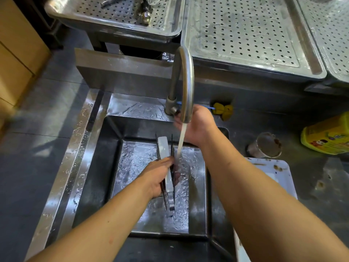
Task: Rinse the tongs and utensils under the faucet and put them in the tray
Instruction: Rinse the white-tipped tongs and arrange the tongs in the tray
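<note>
My left hand (159, 175) grips a bundle of metal tongs and thin dark utensils (166, 159) over the steel sink (98, 167), right beside the running water stream (181, 140). My right hand (197, 125) is at the faucet (184, 76), its fingers behind the spout near the handle at the base; its grip is hidden. A perforated steel tray (243, 35) lies behind the sink. Another perforated tray (117, 14) at the back left holds a few utensils (145, 14).
A yellow sponge (223, 110) sits behind the sink on the right. A dirty metal cup (265, 145), a yellow bottle (326, 137) and a soiled white tray (272, 174) stand on the dark counter to the right. Wooden cabinets are at the far left.
</note>
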Demonstrator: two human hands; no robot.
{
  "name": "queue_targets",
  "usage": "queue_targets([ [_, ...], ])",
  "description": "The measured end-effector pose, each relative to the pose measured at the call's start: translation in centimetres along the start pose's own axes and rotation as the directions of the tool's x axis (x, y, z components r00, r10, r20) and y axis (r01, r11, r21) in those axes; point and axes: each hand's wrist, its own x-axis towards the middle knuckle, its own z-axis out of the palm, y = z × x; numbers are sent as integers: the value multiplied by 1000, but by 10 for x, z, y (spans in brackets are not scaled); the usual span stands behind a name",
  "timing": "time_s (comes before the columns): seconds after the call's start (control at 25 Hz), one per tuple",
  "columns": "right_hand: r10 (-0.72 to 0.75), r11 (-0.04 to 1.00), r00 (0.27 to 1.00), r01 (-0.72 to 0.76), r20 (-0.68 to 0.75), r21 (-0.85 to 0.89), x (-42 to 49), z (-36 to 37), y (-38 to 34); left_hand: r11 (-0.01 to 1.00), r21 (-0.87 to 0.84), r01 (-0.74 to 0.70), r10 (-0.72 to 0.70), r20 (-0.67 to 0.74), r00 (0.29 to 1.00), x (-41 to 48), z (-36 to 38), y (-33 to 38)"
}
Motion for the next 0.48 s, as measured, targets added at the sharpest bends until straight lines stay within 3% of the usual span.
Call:
queue_targets([
  [0.08, -20, 996, 999, 22, 26, -91, -1, -6, 6, 1000, 13, 10, -10, -5, 1000, -4, -5, -2],
  [0.16, -59, 941, 994, 26, -90, -337, -10, -23, 23, 1000, 1, 3, -3, -26, 1000, -7, -12, -3],
  [0.2, -83, 878, 985, 0, -153, -479, -20, -33, 35, 1000, -21, -13, 12, -37, 999, -9, -16, -2],
  [0.28, -53, 718, 987, -67, -150, -693, -53, -51, 72, 998, -55, -42, 39, -54, 998, -12, -19, 2],
  [0.36, 69, 644, 995, -99, -72, -759, -89, -59, 109, 997, -42, -63, 60, -64, 996, -18, -16, 2],
  [0.48, 106, 715, 994, -101, -36, -691, -116, -59, 130, 995, 50, -90, 94, -96, 991, -29, -4, -1],
])
